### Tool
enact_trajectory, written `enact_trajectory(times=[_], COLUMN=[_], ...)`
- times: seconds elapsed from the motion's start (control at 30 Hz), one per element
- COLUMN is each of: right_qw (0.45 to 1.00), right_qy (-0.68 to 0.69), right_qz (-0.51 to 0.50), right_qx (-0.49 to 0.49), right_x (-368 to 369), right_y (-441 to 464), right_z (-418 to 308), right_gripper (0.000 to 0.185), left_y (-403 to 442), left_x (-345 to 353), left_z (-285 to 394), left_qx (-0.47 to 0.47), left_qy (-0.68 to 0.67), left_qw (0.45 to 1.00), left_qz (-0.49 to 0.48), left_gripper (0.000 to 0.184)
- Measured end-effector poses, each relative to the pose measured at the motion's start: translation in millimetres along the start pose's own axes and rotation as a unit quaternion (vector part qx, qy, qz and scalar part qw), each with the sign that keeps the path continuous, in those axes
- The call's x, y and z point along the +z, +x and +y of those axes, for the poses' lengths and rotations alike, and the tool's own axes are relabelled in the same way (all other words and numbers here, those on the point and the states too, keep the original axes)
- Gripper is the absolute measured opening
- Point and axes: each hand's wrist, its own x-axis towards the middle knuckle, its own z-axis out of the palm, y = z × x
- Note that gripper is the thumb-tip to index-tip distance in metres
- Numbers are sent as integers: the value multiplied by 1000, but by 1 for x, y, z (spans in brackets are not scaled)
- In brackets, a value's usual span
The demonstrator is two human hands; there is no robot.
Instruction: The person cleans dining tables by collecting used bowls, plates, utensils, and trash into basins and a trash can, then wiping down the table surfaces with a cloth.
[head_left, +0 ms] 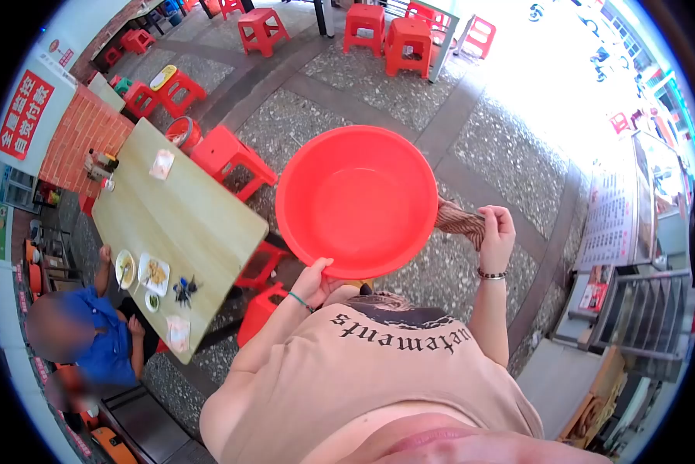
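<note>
A large round red plastic basin [355, 201] is held up in front of my body, and its visible inside is bare. My left hand [316, 282] grips the near-left rim, thumb over the edge and fingers underneath. Off the basin's right side, my right hand [497, 226] pinches a brown striped cloth [462, 222]. Part of that cloth passes behind the basin's edge, where it is hidden.
To the left stands a long table [200, 247] with a bowl [125, 269], a plate of food [155, 272] and tissue packs. A person in blue [104, 340] sits there. Red stools [231, 158] line its side; a counter [556, 379] is at right.
</note>
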Motion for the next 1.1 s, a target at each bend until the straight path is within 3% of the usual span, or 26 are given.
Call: enact_trajectory(times=[0.07, 0.1, 0.17, 0.4, 0.53, 0.57, 0.63, 0.67, 0.77, 0.87, 0.97, 1.0, 1.03, 1.1], right_qw=[999, 997, 996, 988, 981, 981, 995, 994, 984, 958, 942, 942, 945, 947], right_qy=[-13, -68, -69, -141, -189, -186, -16, -56, 21, -2, 36, 37, 35, 38], right_qz=[40, 32, 47, 59, 5, -4, -58, -89, -174, -284, -333, -333, -326, -316], right_qx=[-28, -33, -37, -28, -50, -50, 79, -5, 38, 38, 32, 32, 5, -26], right_x=[5, 35, 73, 153, 226, 251, 305, 335, 440, 536, 638, 669, 700, 757], right_y=[6, 121, 183, 389, 523, 557, 626, 664, 752, 832, 892, 913, 932, 968], right_z=[0, 8, 18, 43, 76, 81, 86, 89, 82, 101, 104, 112, 120, 130], right_gripper=[8, 8, 9, 9, 10, 10, 11, 11, 9, 9, 7, 7, 7, 6], left_y=[0, 104, 146, 287, 378, 398, 426, 438, 466, 489, 527, 537, 550, 582], left_x=[-1, 36, 55, 138, 151, 157, 179, 190, 201, 202, 172, 159, 150, 136], left_z=[19, 75, 144, 313, 410, 437, 490, 516, 588, 656, 726, 754, 780, 849], left_qx=[3, -26, 14, 20, 14, 20, 43, 59, 104, 141, 181, 189, 186, 235], left_qy=[-2, -41, -18, -54, -94, -103, -114, -126, -158, -263, -275, -275, -275, -282], left_qw=[1000, 999, 999, 998, 995, 993, 992, 990, 981, 952, 941, 943, 943, 923], left_qz=[24, -1, -26, -25, -44, -53, -20, 6, 41, 69, 83, 19, 22, 114], left_gripper=[33, 33, 30, 29, 26, 25, 23, 24, 25, 25, 23, 20, 20, 23])
